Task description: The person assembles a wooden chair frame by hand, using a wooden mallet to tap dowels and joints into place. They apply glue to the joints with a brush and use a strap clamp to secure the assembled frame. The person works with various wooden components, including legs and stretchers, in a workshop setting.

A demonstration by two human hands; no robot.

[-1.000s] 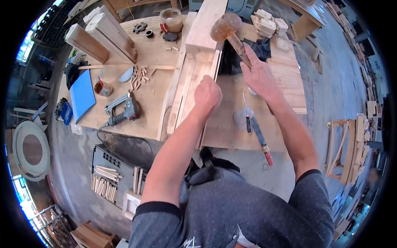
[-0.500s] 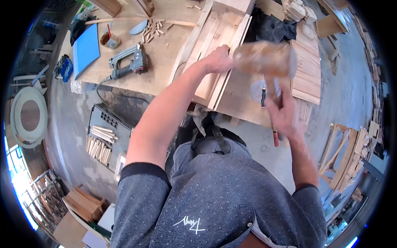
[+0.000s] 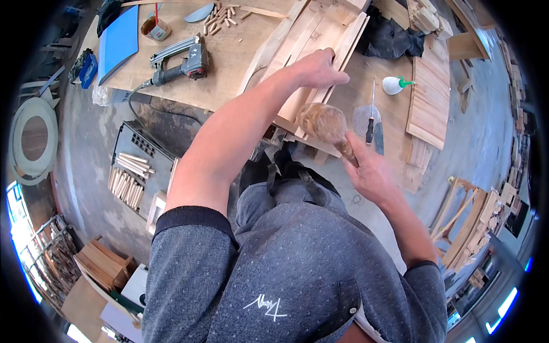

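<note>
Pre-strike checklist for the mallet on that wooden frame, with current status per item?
1. Right hand gripping the mallet handle: ok.
2. Left hand pressing down on the wooden frame: ok.
3. Left fingers away from the mallet head: ok, the head sits at the frame's near edge, nearer the body than that hand.
4. Screwdriver beside the mallet, in the swing zone: not ok.
5. Nail gun set aside on the bench: ok.
6. Frame joints seated: cannot tell.
</note>
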